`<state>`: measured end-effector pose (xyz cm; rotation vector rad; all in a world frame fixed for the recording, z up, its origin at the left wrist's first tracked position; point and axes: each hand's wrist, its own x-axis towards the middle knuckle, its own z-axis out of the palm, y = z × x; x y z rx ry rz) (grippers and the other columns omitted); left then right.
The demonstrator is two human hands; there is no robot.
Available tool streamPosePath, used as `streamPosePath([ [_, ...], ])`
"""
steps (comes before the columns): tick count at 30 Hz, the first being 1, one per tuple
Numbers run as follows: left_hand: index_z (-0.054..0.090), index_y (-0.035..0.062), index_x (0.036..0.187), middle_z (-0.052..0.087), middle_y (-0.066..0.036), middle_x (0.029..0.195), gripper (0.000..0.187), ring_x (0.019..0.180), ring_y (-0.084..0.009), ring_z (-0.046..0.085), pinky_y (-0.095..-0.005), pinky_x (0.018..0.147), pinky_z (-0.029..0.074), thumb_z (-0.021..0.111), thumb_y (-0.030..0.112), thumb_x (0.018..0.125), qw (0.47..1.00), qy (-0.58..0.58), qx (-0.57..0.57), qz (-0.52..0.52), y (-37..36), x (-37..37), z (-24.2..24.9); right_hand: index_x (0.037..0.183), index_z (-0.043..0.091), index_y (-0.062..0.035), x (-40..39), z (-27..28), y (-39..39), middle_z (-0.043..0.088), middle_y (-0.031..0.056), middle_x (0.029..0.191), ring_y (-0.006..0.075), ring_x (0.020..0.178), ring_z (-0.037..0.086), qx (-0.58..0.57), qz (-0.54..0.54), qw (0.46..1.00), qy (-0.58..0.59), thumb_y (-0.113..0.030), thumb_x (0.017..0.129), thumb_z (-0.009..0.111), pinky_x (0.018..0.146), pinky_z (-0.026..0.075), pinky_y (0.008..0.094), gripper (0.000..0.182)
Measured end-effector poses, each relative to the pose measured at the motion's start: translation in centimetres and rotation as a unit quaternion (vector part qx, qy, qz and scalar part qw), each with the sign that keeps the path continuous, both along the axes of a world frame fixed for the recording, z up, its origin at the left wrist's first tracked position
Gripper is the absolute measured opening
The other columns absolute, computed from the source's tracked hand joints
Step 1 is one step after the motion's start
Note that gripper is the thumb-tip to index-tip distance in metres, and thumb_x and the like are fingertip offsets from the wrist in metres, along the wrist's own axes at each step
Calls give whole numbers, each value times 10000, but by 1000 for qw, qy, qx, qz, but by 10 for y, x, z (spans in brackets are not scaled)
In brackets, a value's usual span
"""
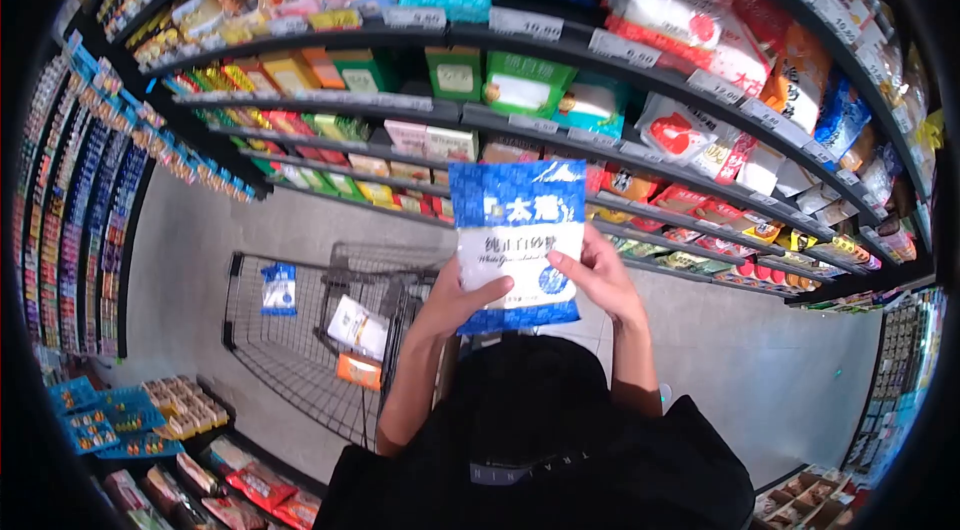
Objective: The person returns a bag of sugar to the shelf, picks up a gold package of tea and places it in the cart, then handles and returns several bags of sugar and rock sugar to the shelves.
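Observation:
A blue and white bag of white granulated sugar (515,250) is held up in front of my chest, its printed front facing me. My left hand (462,295) grips the lower left edge, thumb across the front. On the right edge, my right hand (597,275) holds it the same way, with its thumb on the white label. The fingers behind the bag are hidden. Below and to the left stands a wire shopping cart (300,370). Inside it lie a blue and white packet (279,289), a white packet (357,327) and an orange packet (358,371).
A long shelf (560,38) of bagged goods with price tags curves across the front. Another stocked shelf (75,220) stands at far left. Bins of packets (255,490) and blue trays (115,420) are at lower left. Grey floor (760,360) shows at right.

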<state>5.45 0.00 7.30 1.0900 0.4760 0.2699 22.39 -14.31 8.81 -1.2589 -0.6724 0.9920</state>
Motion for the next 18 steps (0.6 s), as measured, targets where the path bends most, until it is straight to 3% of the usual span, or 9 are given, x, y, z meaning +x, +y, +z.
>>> streamPosePath([
  [2, 473, -21, 1294, 607, -112, 1202, 568, 1105, -181, 576, -328, 948, 463, 736, 22, 792, 1000, 1, 12, 7, 7, 8, 3, 1355, 397, -21, 4, -1, 2, 602, 53, 1185, 95, 1044, 572, 30, 20, 999, -7, -24, 869, 668, 844, 487, 261, 557],
  [5, 470, -8, 1290, 602, -100, 1204, 502, 1102, -168, 569, -321, 940, 465, 696, 25, 844, 998, -4, 66, -5, 16, 10, 9, 1427, 297, -37, 8, 13, 2, 595, 67, 1207, 123, 1067, 577, 16, 40, 998, -44, -12, 833, 697, 859, 481, 275, 717],
  [8, 464, -14, 1305, 597, -110, 1220, 550, 1104, -180, 575, -333, 953, 460, 718, 43, 821, 999, -8, 53, 0, 24, 17, 28, 1462, 247, -36, 12, 26, 10, 597, 82, 1217, 129, 1065, 581, 38, 27, 998, -45, -8, 827, 700, 866, 479, 280, 781],
  [9, 464, -14, 1305, 597, -110, 1220, 550, 1104, -180, 575, -333, 953, 460, 718, 43, 821, 998, -9, 56, -3, 27, 20, 34, 1494, 161, -44, 15, 30, 12, 600, 103, 1217, 140, 1050, 591, 35, 23, 997, -67, -4, 828, 696, 858, 485, 289, 856],
  [10, 466, -12, 1306, 600, -110, 1214, 550, 1101, -178, 575, -328, 952, 460, 718, 46, 822, 997, -17, 73, 7, 31, 24, 42, 1494, 161, -44, 16, 36, 16, 600, 103, 1217, 140, 1050, 591, 37, 21, 997, -68, -4, 828, 696, 858, 485, 289, 856],
  [12, 467, -9, 1308, 603, -109, 1209, 550, 1098, -175, 575, -324, 951, 459, 719, 49, 822, 995, -29, 91, 16, 44, 36, 56, 1504, 46, -43, 18, 54, 26, 522, 151, 1320, 180, 1140, 547, 56, -19, 994, -92, 3, 852, 655, 921, 464, 318, 893],
  [13, 470, -7, 1306, 606, -108, 1201, 551, 1091, -170, 576, -319, 948, 459, 722, 51, 820, 988, -34, 149, 2, 56, 44, 65, 1503, -26, -72, 19, 71, 33, 505, 180, 1334, 189, 1144, 543, 74, -33, 991, -104, 11, 865, 634, 923, 465, 320, 923],
  [16, 464, 3, 1295, 617, -105, 1183, 544, 1078, -159, 579, -312, 915, 481, 726, 64, 822, 972, -20, 234, -10, 96, 77, 95, 1416, 215, -73, 42, 84, 65, 547, 169, 1240, 169, 1075, 567, 145, -79, 969, -182, -7, 873, 630, 848, 491, 290, 687],
  [18, 468, 10, 1290, 618, -113, 1185, 548, 1064, -167, 592, -314, 902, 488, 731, 75, 813, 967, -91, 237, -18, 117, 103, 132, 1275, 403, -37, 73, 104, 87, 588, 126, 1110, 131, 952, 584, 97, -53, 960, -258, -34, 873, 636, 752, 498, 267, 465],
])
